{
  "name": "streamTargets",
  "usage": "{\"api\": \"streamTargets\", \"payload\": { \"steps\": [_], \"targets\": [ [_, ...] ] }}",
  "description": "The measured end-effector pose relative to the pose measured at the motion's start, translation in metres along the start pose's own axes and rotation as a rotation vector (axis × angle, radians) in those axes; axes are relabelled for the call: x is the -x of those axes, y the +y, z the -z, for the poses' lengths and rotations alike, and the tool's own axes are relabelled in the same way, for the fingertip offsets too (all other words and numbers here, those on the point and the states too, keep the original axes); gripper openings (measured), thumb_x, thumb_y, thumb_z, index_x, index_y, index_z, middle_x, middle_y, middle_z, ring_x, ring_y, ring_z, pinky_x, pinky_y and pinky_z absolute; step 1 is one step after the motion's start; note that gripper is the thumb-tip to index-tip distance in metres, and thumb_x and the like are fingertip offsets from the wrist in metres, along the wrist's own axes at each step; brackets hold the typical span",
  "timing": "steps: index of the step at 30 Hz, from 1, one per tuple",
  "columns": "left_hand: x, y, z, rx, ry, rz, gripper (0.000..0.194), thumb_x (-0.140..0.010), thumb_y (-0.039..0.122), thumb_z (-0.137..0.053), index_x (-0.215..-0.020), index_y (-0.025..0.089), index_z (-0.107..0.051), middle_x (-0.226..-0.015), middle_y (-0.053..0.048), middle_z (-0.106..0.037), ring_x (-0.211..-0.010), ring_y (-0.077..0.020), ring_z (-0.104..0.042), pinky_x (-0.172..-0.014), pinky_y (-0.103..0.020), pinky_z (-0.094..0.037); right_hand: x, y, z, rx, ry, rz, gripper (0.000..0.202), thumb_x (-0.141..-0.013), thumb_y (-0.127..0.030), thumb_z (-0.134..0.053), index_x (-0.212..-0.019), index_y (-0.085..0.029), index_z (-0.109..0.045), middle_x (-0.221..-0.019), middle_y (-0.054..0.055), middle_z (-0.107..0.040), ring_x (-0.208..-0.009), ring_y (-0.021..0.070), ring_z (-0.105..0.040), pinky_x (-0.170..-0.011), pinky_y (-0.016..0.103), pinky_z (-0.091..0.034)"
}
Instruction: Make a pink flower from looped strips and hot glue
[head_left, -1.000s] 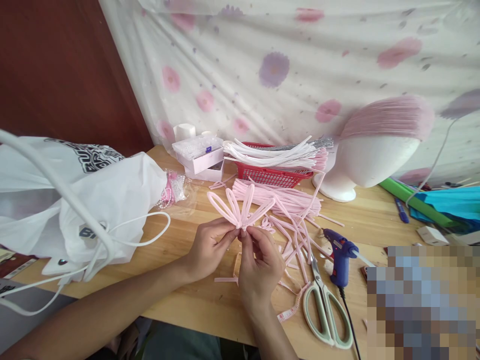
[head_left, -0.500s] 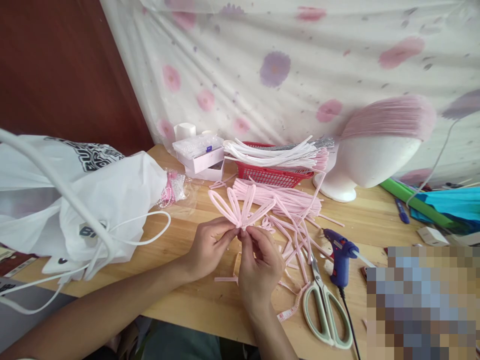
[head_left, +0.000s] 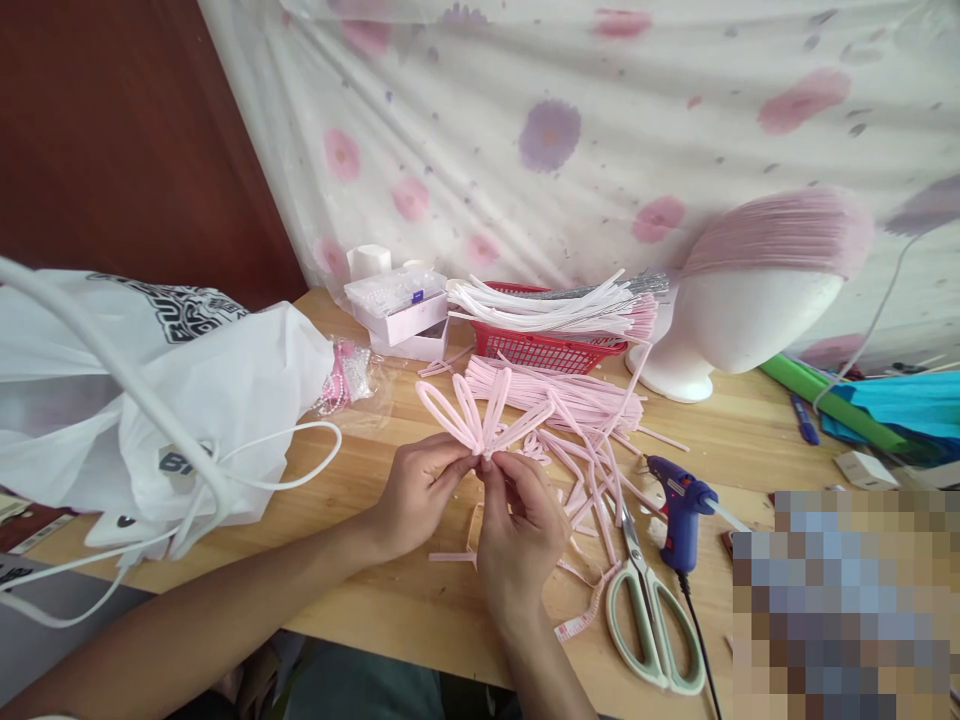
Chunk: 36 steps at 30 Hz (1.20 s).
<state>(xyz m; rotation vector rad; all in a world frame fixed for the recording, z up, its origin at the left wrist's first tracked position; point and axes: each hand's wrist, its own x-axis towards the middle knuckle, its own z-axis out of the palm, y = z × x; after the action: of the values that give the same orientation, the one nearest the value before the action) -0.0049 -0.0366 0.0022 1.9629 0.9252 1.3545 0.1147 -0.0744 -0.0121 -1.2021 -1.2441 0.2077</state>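
Note:
Several pink pipe-cleaner loops fan out like petals, forming a pipe-cleaner flower (head_left: 486,415) above the table. My left hand (head_left: 426,490) pinches its base from the left between thumb and fingers. From the right, my right hand (head_left: 521,530) grips the same base, fingertips close against those of the left. The joint at the base is mostly hidden by the fingers. Behind the flower lies a bundle of pink pipe cleaners (head_left: 559,395), with loose bent pipe cleaners (head_left: 581,470) spreading to the right of my hands.
Scissors (head_left: 649,610) and a blue glue gun (head_left: 679,510) lie right of my hands, near a tape measure (head_left: 576,627). A red basket (head_left: 525,345) of pipe cleaners and a foam head (head_left: 750,315) stand behind. White bags (head_left: 247,400) and cables (head_left: 330,455) are left.

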Motion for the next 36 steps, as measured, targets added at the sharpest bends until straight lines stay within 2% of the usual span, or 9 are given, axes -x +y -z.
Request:
{"api": "streamTargets", "payload": {
  "steps": [4,11,20,31,36],
  "targets": [
    [0.0003,-0.0014,-0.0006,0.006,-0.005,0.014,0.022,-0.098,0.018,-0.055,-0.090,0.016,-0.076,-0.083,-0.004,-0.073,-0.077,-0.0145,-0.068,-0.074,-0.023,-0.051,0.0003,0.0011,0.0003,0.000,0.013,0.004,0.008,-0.093,-0.017,-0.064,-0.092,-0.020,-0.071,-0.086,0.003,-0.073,-0.077,0.0156,-0.068,-0.067,0.027,-0.053],
    [0.0007,0.0012,-0.0014,-0.011,-0.002,0.007,0.023,-0.098,0.017,-0.056,-0.082,0.015,-0.071,-0.078,-0.003,-0.070,-0.075,-0.0139,-0.066,-0.071,-0.021,-0.050,-0.0007,0.0027,-0.0005,0.002,0.014,0.023,0.007,-0.092,-0.015,-0.066,-0.092,-0.020,-0.071,-0.085,0.002,-0.073,-0.075,0.0138,-0.067,-0.068,0.026,-0.053],
    [-0.0006,-0.0008,-0.0013,-0.013,0.012,-0.014,0.021,-0.098,0.017,-0.056,-0.085,0.015,-0.072,-0.080,-0.003,-0.071,-0.075,-0.0131,-0.065,-0.071,-0.020,-0.049,0.0005,0.0013,-0.0001,-0.033,0.016,-0.032,0.007,-0.091,-0.018,-0.068,-0.095,-0.021,-0.073,-0.088,0.002,-0.074,-0.077,0.0148,-0.069,-0.071,0.028,-0.056],
    [-0.0011,0.0011,0.0001,-0.024,0.027,-0.017,0.022,-0.098,0.017,-0.056,-0.081,0.016,-0.071,-0.079,-0.002,-0.071,-0.075,-0.0134,-0.067,-0.072,-0.021,-0.050,0.0023,-0.0013,0.0016,-0.041,0.009,-0.026,0.008,-0.091,-0.017,-0.068,-0.096,-0.021,-0.072,-0.089,0.002,-0.074,-0.077,0.0149,-0.068,-0.072,0.029,-0.057],
    [-0.0002,0.0015,0.0004,-0.010,0.027,-0.007,0.020,-0.098,0.016,-0.056,-0.085,0.016,-0.072,-0.081,-0.002,-0.072,-0.075,-0.0126,-0.067,-0.073,-0.020,-0.050,0.0027,-0.0013,0.0021,-0.026,-0.005,-0.036,0.008,-0.092,-0.018,-0.067,-0.095,-0.022,-0.072,-0.089,0.003,-0.073,-0.078,0.0155,-0.068,-0.072,0.030,-0.057]
  ]
}}
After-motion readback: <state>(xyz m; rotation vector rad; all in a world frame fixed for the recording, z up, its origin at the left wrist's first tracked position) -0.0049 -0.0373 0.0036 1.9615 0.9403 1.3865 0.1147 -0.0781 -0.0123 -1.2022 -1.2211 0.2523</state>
